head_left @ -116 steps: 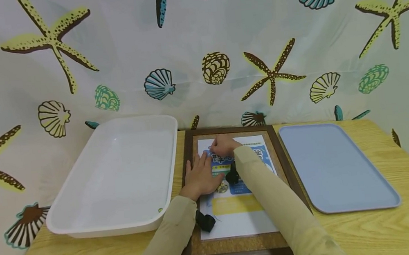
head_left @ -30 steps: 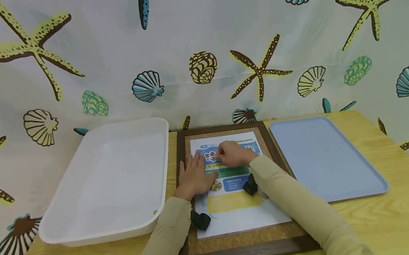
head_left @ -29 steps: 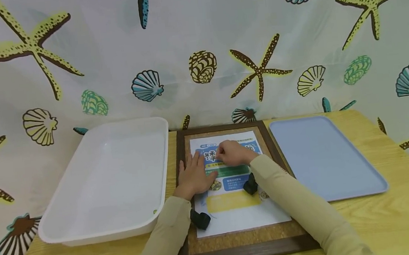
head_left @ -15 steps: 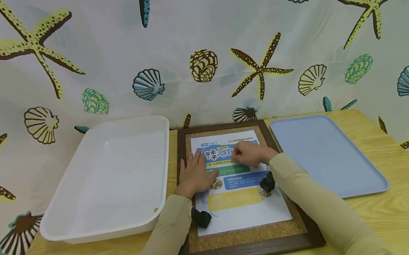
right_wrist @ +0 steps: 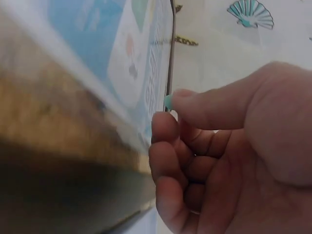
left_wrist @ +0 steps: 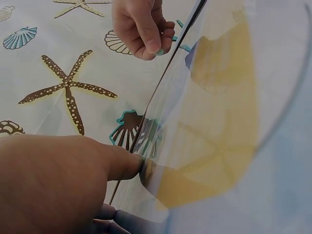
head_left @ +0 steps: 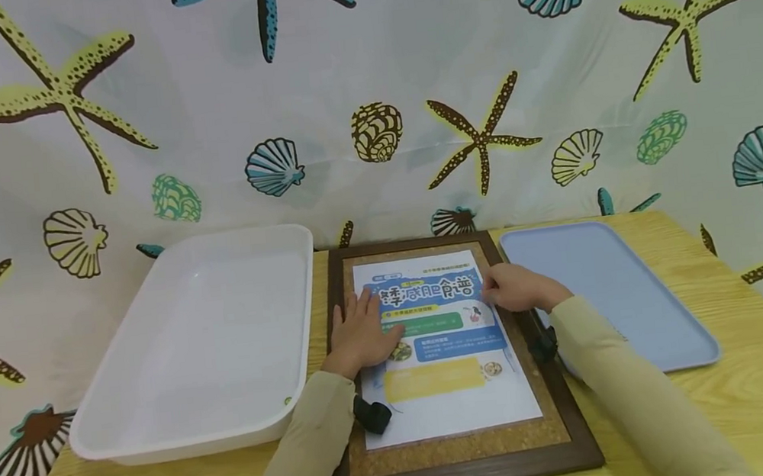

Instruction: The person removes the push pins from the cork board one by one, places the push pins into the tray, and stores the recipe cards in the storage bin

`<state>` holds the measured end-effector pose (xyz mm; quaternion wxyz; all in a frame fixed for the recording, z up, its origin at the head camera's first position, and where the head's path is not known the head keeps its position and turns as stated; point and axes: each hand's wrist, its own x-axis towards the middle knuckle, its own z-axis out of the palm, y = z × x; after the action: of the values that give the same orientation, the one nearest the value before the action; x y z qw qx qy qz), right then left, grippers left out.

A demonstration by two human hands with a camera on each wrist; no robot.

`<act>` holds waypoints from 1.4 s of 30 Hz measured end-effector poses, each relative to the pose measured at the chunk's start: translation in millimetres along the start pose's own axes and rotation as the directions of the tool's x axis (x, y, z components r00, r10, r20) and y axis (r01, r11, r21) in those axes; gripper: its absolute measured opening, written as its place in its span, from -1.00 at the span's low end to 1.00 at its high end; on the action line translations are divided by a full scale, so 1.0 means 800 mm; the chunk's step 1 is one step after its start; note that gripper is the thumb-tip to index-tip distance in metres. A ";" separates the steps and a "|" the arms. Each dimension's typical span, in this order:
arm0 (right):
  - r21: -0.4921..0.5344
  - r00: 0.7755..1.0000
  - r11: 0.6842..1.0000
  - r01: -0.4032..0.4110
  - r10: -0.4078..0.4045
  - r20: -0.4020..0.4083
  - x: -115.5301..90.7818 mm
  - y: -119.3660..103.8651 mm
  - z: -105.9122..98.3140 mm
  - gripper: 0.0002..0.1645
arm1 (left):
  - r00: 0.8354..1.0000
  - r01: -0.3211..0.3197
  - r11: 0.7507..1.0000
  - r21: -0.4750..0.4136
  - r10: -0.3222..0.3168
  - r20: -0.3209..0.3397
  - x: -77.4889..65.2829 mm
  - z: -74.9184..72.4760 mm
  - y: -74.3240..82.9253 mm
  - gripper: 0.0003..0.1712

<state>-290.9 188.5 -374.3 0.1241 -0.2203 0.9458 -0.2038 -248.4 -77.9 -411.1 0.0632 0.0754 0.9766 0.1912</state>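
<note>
A printed poster (head_left: 460, 407) with blue, green and yellow bands lies on a cork board (head_left: 457, 449) with a dark brown frame. My left hand (head_left: 358, 334) rests flat on the poster's left side, fingers spread. In the left wrist view, that hand's thumb (left_wrist: 122, 163) lies against the glossy sheet. At the poster's upper right edge is my right hand (head_left: 513, 286), fingers curled. Between its thumb and index finger it pinches a small teal push pin (right_wrist: 168, 102), only a bit of which shows; the fingers hide the rest.
A large white tub (head_left: 192, 348) stands left of the board, with a small yellow-green spot near its front right corner. On the right lies a flat light-blue tray (head_left: 638, 320), partly under the right forearm. Behind hangs a shell-and-starfish cloth (head_left: 337, 66).
My right hand has moved right across the poster's title, from its left part to the right edge, uncovering the lettering. My left hand stays in place on the sheet.
</note>
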 end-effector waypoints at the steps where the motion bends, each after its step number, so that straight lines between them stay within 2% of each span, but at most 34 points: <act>1: 0.013 1.000 1.000 0.000 0.000 -0.004 -0.004 0.005 -0.002 -0.72 | 1.000 0.001 1.000 0.002 -0.001 0.001 0.000 0.000 0.000 -0.12; 6: 0.075 1.000 0.997 -0.009 0.010 -0.008 -0.020 0.028 -0.008 -0.57 | 1.000 0.000 1.000 0.006 0.001 -0.001 0.000 0.000 -0.001 -0.12; 12: 0.112 0.999 0.993 -0.042 0.044 -0.017 -0.036 0.053 -0.013 -0.66 | 1.000 -0.007 1.000 0.002 0.007 0.008 -0.001 0.000 0.000 -0.11; 16: 0.107 0.999 0.994 -0.033 0.037 -0.034 -0.043 0.066 -0.014 -0.72 | 1.000 0.000 1.000 -0.004 0.000 0.012 -0.003 -0.002 0.003 -0.11; 24: 0.102 0.996 0.991 -0.091 0.092 -0.005 -0.059 0.078 -0.016 -0.72 | 1.000 -0.001 1.000 -0.004 0.001 0.011 -0.004 0.001 0.003 -0.11; 34: 0.091 0.983 0.979 -0.183 0.179 0.052 -0.065 0.096 -0.017 -0.68 | 1.000 -0.011 1.000 -0.001 0.011 0.008 -0.002 0.000 0.002 -0.12; 42: 0.087 0.973 0.969 -0.232 0.230 0.033 -0.063 0.095 -0.016 -0.70 | 1.000 -0.008 1.000 -0.001 0.008 0.007 -0.002 -0.003 0.004 -0.12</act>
<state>-278.7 278.4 -389.2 0.1674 -0.1053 0.9533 -0.2281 -246.8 -76.0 -407.5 0.0659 0.0799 0.9759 0.1918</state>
